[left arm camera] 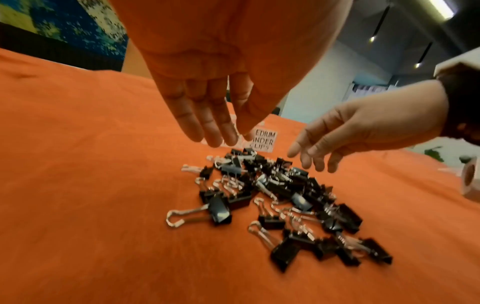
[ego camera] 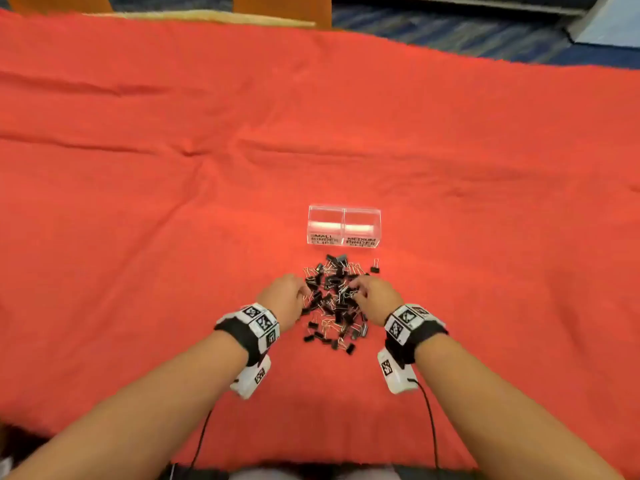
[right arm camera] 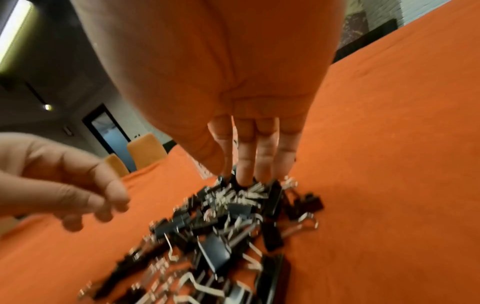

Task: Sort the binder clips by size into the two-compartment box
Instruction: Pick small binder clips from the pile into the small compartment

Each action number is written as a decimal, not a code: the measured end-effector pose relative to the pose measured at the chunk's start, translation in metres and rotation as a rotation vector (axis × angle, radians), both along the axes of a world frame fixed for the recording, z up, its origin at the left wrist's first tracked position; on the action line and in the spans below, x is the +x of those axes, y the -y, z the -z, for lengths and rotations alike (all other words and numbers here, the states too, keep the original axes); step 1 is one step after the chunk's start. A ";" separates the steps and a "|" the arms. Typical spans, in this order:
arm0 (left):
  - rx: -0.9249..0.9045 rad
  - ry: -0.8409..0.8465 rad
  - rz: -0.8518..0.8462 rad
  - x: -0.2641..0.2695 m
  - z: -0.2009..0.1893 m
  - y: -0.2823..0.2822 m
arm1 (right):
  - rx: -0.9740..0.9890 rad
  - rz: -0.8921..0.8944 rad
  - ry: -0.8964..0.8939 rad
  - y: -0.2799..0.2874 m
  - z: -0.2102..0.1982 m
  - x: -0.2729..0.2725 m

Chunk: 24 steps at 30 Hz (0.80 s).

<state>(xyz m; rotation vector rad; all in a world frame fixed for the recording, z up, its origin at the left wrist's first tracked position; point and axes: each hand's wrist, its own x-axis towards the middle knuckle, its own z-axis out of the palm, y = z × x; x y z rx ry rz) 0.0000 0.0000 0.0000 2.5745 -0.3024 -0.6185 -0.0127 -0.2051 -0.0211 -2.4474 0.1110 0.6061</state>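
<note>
— On the red cloth (ego camera: 138, 202), just beyond our wrists, lies the heap of binder clips (ego camera: 333, 303); past it, on the far side from us, stands the two-compartment box (ego camera: 344, 226). So the carry runs straight ahead, away from our body.

— And the box's long axis?

— Crosswise to that line. The compartment labelled small (ego camera: 323, 225) sits to the left, the one labelled medium (ego camera: 362, 226) to the right. Both look bare of clips.

— Which hand is nearer?

— Neither by much. Our left hand (ego camera: 284, 296) is at the heap's left edge, our right hand (ego camera: 375, 295) at its right, the heap between them. We judge the left better placed for small clips, the right for medium.

— What do we hold?

— Nothing. The left wrist view shows the left fingers (left arm camera: 205, 117) fairly straight and close together, hanging above the clips with no contact. The right fingers (right arm camera: 261, 152) point straight down, tips among the top clips, touching but pinching none.

— Counts?

— One box, two compartments, two hands. The clips are tangled and blurred; we cannot count them, only say several dozen, in two sizes. One stray clip (ego camera: 375, 266) stands apart, near the box's right corner.
</note>
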 end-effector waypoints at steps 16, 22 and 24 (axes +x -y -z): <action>0.006 0.053 -0.025 0.060 0.059 0.038 | -0.102 -0.003 0.223 0.013 0.012 0.020; 0.014 0.060 -0.079 0.059 0.063 0.041 | -0.117 -0.127 0.200 -0.016 0.022 0.032; -0.005 0.075 -0.102 0.059 0.060 0.040 | -0.095 -0.114 0.199 -0.022 0.028 0.032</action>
